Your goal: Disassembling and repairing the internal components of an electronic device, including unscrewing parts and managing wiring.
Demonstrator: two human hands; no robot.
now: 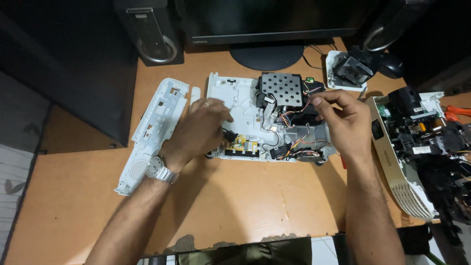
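Note:
An opened white device shell (235, 95) lies on the wooden desk, with a black perforated metal box (282, 88), coloured wires (294, 115) and a small yellow circuit board (243, 145) inside. My left hand (201, 130), with a ring and a metal wristwatch, rests on the shell's left half, fingers curled near a black connector (229, 135). My right hand (343, 118) hovers over the shell's right side, thumb and forefinger pinched at the wires next to the black box. Whether the fingers grip a wire is not clear.
A detached white cover panel (154, 130) lies left of the shell. A second dismantled white and black unit (417, 147) sits at the right. A monitor stand (267, 56), two speakers (154, 34) and a small white tray with a black part (351, 68) line the back.

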